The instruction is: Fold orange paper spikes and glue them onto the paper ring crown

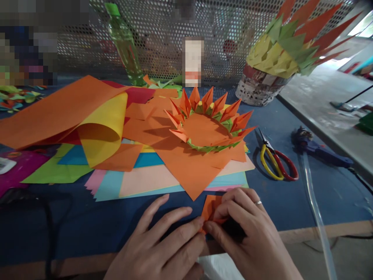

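Near the table's front edge, a small folded piece of orange paper [209, 208] is between my hands. My right hand [247, 221], with a ring on one finger, is closed on it in a pinch. From the other side, my left hand [171, 241] holds the paper's lower left edge at its fingertips, while its outer fingers stay stretched out. The fingers partly cover the paper, so its exact fold is hidden. Just beyond lies a larger orange sheet [194, 175], and on the stack rests a ring of orange and green folded points [208, 146].
Scissors [276, 161] and a glue gun [323, 149] with a clear glue stick [314, 202] lie at right. Behind stand a green bottle [125, 46] and a folded-paper pineapple shape [271, 58] on a base. Coloured sheets [151, 175] and a magenta object [26, 167] occupy the left.
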`<state>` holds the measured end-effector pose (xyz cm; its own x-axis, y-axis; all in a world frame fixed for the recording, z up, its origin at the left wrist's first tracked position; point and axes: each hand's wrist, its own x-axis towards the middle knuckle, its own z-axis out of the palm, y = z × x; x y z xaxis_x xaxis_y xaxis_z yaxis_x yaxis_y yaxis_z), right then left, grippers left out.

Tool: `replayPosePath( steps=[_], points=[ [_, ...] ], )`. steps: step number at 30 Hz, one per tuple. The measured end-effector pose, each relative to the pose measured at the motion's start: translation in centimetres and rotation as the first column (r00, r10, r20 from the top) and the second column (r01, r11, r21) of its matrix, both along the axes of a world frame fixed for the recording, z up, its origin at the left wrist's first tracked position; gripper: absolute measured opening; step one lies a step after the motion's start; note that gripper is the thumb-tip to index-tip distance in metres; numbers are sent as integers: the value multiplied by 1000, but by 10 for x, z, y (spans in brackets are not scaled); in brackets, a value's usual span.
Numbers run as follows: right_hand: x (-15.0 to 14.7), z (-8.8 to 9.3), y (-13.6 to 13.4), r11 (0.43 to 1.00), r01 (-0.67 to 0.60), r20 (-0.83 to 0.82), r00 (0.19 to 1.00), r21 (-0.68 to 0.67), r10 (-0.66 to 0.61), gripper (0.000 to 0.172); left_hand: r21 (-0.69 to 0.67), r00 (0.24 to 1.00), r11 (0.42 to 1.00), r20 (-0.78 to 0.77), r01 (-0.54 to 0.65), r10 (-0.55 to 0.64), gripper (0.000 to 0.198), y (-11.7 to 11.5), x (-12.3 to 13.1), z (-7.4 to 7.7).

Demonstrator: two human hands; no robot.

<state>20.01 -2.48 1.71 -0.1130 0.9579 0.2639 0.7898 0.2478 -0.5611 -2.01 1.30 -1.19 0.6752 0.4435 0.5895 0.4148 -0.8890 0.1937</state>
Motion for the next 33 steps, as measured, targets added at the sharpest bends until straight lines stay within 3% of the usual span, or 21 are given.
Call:
replayPosePath(
  steps=[6, 12, 18, 22, 27, 33],
  points=[
    [-1, 0, 0, 1000, 11, -19, 1000, -7, -11, 17, 32, 1000, 999, -16, -17, 17, 29, -1, 0, 4],
    [1, -1, 1, 999, 27, -2, 1000, -24, -27, 19, -31, 982, 999, -184, 31, -36, 16, 2, 1, 19],
    [3, -1, 2, 1000, 14, -7, 1000, -4, -14, 15, 2, 997, 999, 61, -45, 45, 23, -4, 4, 2],
    [5, -1, 0, 1000, 16, -23, 1000, 21, -16, 16, 3, 997, 999, 63, -41, 41, 24, -5, 7, -4],
    [7, -4, -3, 999, 32, -5, 999, 32, -32, 19, -2, 996, 999, 78, -39, 39, 25, -2, 7, 1],
    [6, -6, -4, 998, 56, -17, 998, 27, -56, 15, -27, 984, 998, -170, 50, -54, 20, 2, -5, 21]
  ],
)
